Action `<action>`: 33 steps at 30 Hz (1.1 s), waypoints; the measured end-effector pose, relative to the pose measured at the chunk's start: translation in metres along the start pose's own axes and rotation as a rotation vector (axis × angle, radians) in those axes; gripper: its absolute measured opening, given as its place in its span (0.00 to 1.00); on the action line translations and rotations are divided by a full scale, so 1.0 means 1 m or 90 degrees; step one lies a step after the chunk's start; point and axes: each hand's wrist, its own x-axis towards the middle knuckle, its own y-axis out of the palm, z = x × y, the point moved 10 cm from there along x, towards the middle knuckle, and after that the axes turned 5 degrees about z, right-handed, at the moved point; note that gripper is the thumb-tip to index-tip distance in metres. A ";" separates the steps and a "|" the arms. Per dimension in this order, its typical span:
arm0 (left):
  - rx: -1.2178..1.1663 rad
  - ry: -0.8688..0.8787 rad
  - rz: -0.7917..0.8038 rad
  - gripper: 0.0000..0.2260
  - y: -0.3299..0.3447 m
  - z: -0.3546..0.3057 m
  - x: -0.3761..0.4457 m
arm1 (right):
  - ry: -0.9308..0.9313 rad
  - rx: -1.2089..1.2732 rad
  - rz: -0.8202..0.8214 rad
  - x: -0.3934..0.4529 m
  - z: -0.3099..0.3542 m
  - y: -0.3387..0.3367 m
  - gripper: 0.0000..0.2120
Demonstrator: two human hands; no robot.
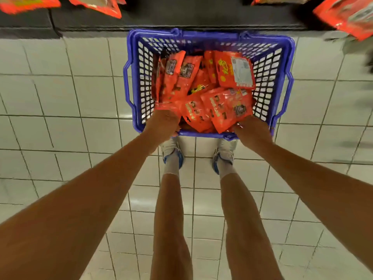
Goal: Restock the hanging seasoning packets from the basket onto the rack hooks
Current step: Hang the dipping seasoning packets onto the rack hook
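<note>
a blue basket (210, 35) sits on the floor (60, 98) straight ahead of both hands, its near rim just under the wrists. it is heaped with orange-red packets (201, 83), some lying flat and some standing on edge against the far-left wall.

the left hand (163, 123) is inside the near-left corner, fingers curled down round the edge of a packet (167, 105) that lies just beyond its knuckles. the right hand (252, 128) is at the near-right corner, fingers curled under the near edge of a front packet (226, 108); the fingertips are hidden beneath the foil, so how firm the hold is cannot be told.

the printing is too blurred to read. the front packet shows small dark picture marks and a round dark badge near its right side. well beyond the right hand, a back packet (235, 70) leans against the far-right wall and shows a pale grey label panel of fine print beside yellow characters and a yellow dot, none legible. beyond the left hand, two upright packets carry small dark rectangular labels near their tops.

past the basket runs a dark shelf base (181, 21). more orange packets hang blurred at the top edge: some up left (96, 5) of the left hand, others up right (347, 15) of the right hand.

on the near side of the basket, between the two forearms, stand the person's bare legs, in white socks and white-and-blue shoes (173, 154).
</note>
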 end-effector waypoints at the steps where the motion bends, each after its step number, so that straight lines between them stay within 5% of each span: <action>1: 0.010 -0.011 0.005 0.07 0.004 0.009 0.009 | -0.009 0.000 -0.018 0.011 0.004 0.003 0.17; 5: 0.122 0.002 -0.003 0.11 0.010 0.030 0.044 | 0.004 -0.009 -0.018 0.046 0.019 0.031 0.46; 7: 0.249 0.068 -0.044 0.11 0.007 0.020 0.055 | 0.046 -0.025 -0.018 0.058 0.018 0.044 0.51; 11: 0.275 0.192 -0.151 0.08 -0.005 -0.007 0.076 | 0.046 -0.057 -0.043 0.070 0.022 0.057 0.47; 18: 0.238 0.203 -0.010 0.19 0.030 -0.026 0.109 | -0.070 -0.032 -0.128 0.064 0.013 0.028 0.20; 21: 0.111 0.215 0.001 0.14 0.035 -0.029 0.099 | -0.143 -0.080 -0.144 0.050 0.011 0.020 0.18; 33: 0.186 0.421 -0.075 0.04 0.034 -0.086 0.038 | -0.207 0.055 -0.231 0.004 0.025 -0.031 0.06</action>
